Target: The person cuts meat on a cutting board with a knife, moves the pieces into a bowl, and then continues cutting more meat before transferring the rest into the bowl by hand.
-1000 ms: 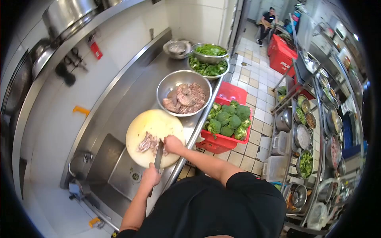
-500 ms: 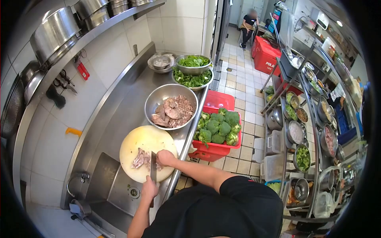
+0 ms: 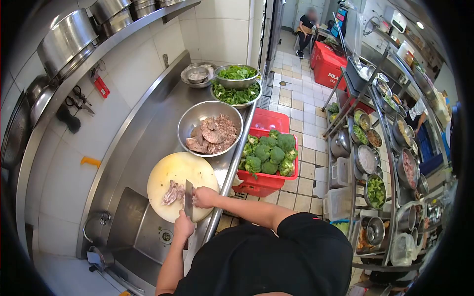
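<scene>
My left hand [image 3: 184, 226] is closed round the handle of a broad knife [image 3: 188, 198], whose blade stands over a round, pale cutting board [image 3: 159, 173]. Just right of the blade, my right hand [image 3: 204, 197] has its fingers curled over pieces of meat on the board, their tips partly hidden. Left of the blade lies a small pile of pale pink meat [image 3: 172, 192]. Beyond the board, a steel bowl [image 3: 186, 117] holds larger meat pieces and chopped meat.
Bowls of cut greens [image 3: 237, 72] stand at the counter's far end. A sink [image 3: 123, 214] is at left. Broccoli [image 3: 269, 154] fills a red crate beside the counter. Racks with food bowls [image 3: 376, 191] line the right, and a person [image 3: 306, 30] sits at the back.
The view has shifted, moving the counter in the frame. Both hands stay at the board, and the knife is still in my left hand beside the right fingers.
</scene>
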The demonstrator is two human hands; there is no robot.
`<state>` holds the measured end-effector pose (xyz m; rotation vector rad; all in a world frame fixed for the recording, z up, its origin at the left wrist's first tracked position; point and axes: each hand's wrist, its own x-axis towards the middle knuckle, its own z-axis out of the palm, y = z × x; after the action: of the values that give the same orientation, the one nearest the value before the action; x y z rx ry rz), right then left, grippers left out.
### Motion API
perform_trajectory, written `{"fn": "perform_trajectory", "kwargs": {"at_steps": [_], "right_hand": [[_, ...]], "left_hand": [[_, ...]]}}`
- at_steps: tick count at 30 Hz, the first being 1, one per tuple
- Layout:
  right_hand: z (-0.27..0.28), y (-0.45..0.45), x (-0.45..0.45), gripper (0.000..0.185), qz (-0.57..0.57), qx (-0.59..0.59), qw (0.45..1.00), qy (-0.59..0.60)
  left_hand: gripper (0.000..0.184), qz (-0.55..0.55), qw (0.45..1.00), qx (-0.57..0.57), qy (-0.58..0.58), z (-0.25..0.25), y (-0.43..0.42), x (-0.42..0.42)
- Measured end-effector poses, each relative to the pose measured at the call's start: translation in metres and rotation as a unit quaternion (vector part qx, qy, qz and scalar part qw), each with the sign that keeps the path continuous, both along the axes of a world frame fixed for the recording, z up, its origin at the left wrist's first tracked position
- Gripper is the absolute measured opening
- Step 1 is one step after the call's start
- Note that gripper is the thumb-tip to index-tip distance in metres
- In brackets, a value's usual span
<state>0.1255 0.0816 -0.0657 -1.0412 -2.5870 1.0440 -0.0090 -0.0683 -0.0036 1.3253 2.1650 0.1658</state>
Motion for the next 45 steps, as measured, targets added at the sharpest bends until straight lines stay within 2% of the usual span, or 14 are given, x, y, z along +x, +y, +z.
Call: {"fn": "perform_trajectory", "kwargs": {"at_steps": [1, 5, 8, 13, 17, 20, 23, 26, 29, 31, 36, 38, 41, 45], "right_hand": [[-0.007, -0.005, 0.001, 0.034, -0.011, 0.013, 1.000, 0.013], [-0.019, -0.015, 0.002, 0.027, -0.031, 0.042, 0.997, 0.055], [-0.003, -0.018, 0.008, 0.024, -0.022, 0.040, 0.996, 0.077], [-0.016, -0.014, 0.005, 0.021, 0.026, 0.087, 0.994, 0.053], [-0.026, -0.012, 0.001, 0.020, 0.021, 0.094, 0.995, 0.041], [-0.025, -0.010, 0.000, 0.019, 0.027, 0.083, 0.996, 0.024], [-0.025, -0.009, 0.000, 0.019, 0.030, 0.077, 0.996, 0.032], [-0.028, -0.006, 0.000, 0.019, 0.014, 0.089, 0.994, 0.059], [-0.032, -0.008, 0.000, 0.019, 0.009, 0.090, 0.994, 0.060], [-0.028, -0.009, 0.000, 0.020, 0.021, 0.079, 0.996, 0.036], [-0.003, -0.015, 0.014, 0.027, -0.005, 0.083, 0.993, 0.085], [-0.011, -0.021, 0.013, 0.027, -0.003, 0.084, 0.993, 0.079], [-0.026, -0.012, 0.011, 0.025, 0.023, 0.085, 0.995, 0.044], [-0.016, -0.010, 0.015, 0.023, 0.035, 0.083, 0.996, 0.024]], "left_hand": [[0.030, -0.006, 1.000, -0.002, 0.003, 0.004, -0.001, 0.000], [0.028, -0.009, 0.999, -0.006, 0.036, 0.034, -0.004, 0.002], [0.028, -0.018, 0.999, 0.012, 0.043, 0.044, -0.014, 0.008], [0.028, -0.032, 0.998, -0.019, 0.052, 0.033, -0.033, 0.011], [0.029, -0.039, 0.996, -0.061, 0.054, 0.041, -0.039, 0.011], [0.031, -0.003, 0.999, -0.047, 0.027, 0.016, -0.028, 0.018], [0.032, -0.004, 0.999, -0.037, 0.017, 0.012, -0.015, 0.013], [0.033, -0.031, 0.997, -0.070, 0.023, 0.029, -0.032, 0.003], [0.031, 0.008, 0.999, -0.042, 0.030, 0.004, -0.046, 0.008], [0.029, -0.002, 1.000, -0.025, 0.017, 0.009, -0.023, 0.008], [0.027, -0.027, 0.999, 0.001, 0.027, 0.024, -0.004, 0.005], [0.026, -0.029, 0.999, -0.004, 0.028, 0.045, -0.019, 0.010], [0.026, -0.049, 0.997, -0.044, 0.045, 0.052, -0.037, 0.009], [0.027, -0.020, 0.998, -0.049, 0.022, 0.016, -0.031, 0.015]]}}
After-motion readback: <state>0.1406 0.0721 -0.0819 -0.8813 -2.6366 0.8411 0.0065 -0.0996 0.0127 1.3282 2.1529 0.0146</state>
